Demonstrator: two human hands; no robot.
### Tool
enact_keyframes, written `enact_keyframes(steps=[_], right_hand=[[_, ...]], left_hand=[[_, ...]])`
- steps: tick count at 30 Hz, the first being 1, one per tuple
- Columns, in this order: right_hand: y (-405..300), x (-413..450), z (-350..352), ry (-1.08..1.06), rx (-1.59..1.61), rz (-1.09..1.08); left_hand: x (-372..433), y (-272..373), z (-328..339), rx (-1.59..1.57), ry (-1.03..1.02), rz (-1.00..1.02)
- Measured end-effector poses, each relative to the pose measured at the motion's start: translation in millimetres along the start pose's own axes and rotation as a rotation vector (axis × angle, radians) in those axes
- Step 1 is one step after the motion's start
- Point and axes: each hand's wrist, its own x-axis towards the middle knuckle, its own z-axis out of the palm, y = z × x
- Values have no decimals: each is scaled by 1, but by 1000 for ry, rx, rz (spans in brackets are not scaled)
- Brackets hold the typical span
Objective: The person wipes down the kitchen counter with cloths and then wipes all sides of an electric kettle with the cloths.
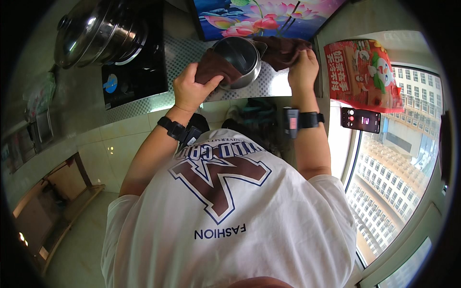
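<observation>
A stainless steel pot with a dark, see-through-looking top [239, 57] stands on the patterned metal counter [183, 61]. On its left side, my left hand [192, 86] presses a dark brown cloth [218, 68] against the pot, thumb over the cloth's lower edge. My right hand [304, 70] pinches the far end of brown cloth [279, 52] that stretches to the pot's right side, over or beside its handle. Whether both brown parts belong to one cloth cannot be told. Both wrists wear black straps with small devices.
Left of the pot, a large lidded steel steamer [102, 34] stands on a black cooktop [135, 77]. A lotus picture panel [259, 18] rises behind the counter. At right are a red printed bag [363, 75], a phone [361, 120] and a window [392, 162].
</observation>
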Motion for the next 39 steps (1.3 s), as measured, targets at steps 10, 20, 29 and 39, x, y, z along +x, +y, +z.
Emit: enact_keyframes(steps=[10,20,29,39], right_hand=[[0,-42,63,-189,-811,-33],[-48,-36,54,-389,-1247,-661],[-60,-15,17,201,-29,-111],[-1,-39,58,-169,-552,-88]], left_hand=[[-2,-4,4,-22,-3,8],[-3,-7,5,-4,-27,40],[-2,-4,4,-34,-40,15],[-4,-7,6,-35,-17,35]])
